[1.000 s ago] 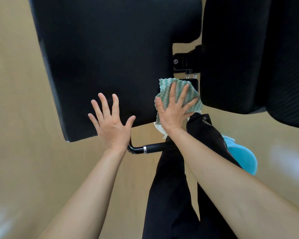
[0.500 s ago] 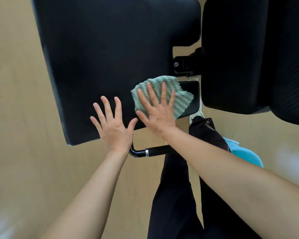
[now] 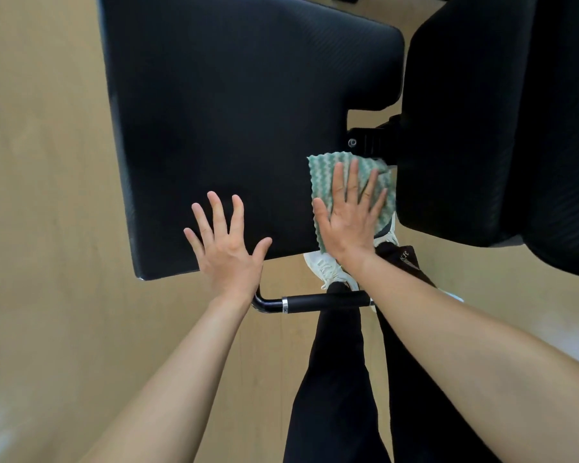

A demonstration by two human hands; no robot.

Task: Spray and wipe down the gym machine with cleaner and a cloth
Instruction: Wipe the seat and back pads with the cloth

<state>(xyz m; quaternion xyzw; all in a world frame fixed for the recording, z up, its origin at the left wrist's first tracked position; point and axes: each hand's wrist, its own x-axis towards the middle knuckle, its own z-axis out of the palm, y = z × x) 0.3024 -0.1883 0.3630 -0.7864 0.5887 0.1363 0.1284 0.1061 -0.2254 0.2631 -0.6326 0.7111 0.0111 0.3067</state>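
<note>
Floor (image 3: 47,195): tan, spread beneath everything in your downward view.
Large black pad (image 3: 248,121): the machine's textured cushion filled the upper middle, where both of your hands were.
Second pad (image 3: 502,128): another black cushion sat to the right, across a narrow gap.
Trousers (image 3: 335,379): your black-clad legs stood below the pads.
Handle (image 3: 325,301): a black bar with a silver ring crossed under your wrists.
Left hand (image 3: 229,252): flat, fingers spread wide, on the pad's near edge, as it had been half a second before.
Right hand (image 3: 346,222): flat, fingers straight, pressing the cloth; it had swept back rightward to the pad's near right corner.
Cloth (image 3: 318,172): green and white, wavy-striped, pinned beneath your right palm beside the gap.
Shoe (image 3: 325,270): white, partly hidden under your right wrist.
</note>
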